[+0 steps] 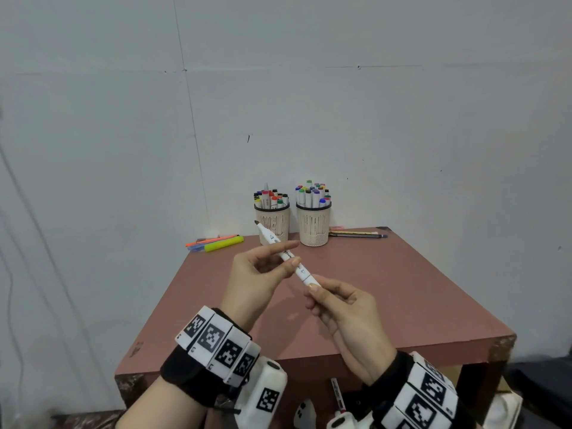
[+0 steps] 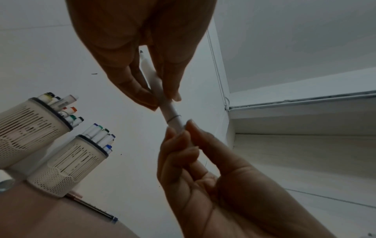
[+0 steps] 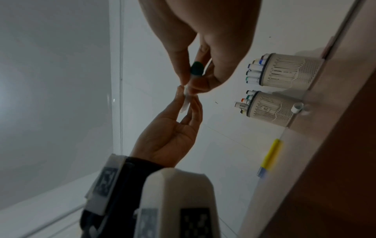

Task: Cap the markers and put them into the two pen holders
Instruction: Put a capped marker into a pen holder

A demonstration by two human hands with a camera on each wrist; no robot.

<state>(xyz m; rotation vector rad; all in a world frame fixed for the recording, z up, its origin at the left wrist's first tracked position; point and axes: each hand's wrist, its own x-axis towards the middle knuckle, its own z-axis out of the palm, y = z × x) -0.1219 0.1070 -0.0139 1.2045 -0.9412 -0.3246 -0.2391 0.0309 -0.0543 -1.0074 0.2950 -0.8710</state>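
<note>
A white marker (image 1: 301,270) hangs slanted above the brown table (image 1: 402,289), its dark uncapped tip (image 1: 257,223) pointing up and to the far left. My left hand (image 1: 294,252) pinches the middle of the barrel. My right hand (image 1: 314,287) pinches the near end, where the right wrist view shows a green cap end (image 3: 197,68) between its fingers. Two cream mesh pen holders, left (image 1: 272,224) and right (image 1: 313,226), stand at the back edge, each packed with capped markers. A loose white cap (image 3: 297,107) lies beside the left holder.
A yellow highlighter (image 1: 223,244) with orange and blue pens lies at the back left edge. Pencils (image 1: 356,234) lie at the back right. The wall is right behind the holders. Another marker (image 1: 337,394) lies below the table's front edge.
</note>
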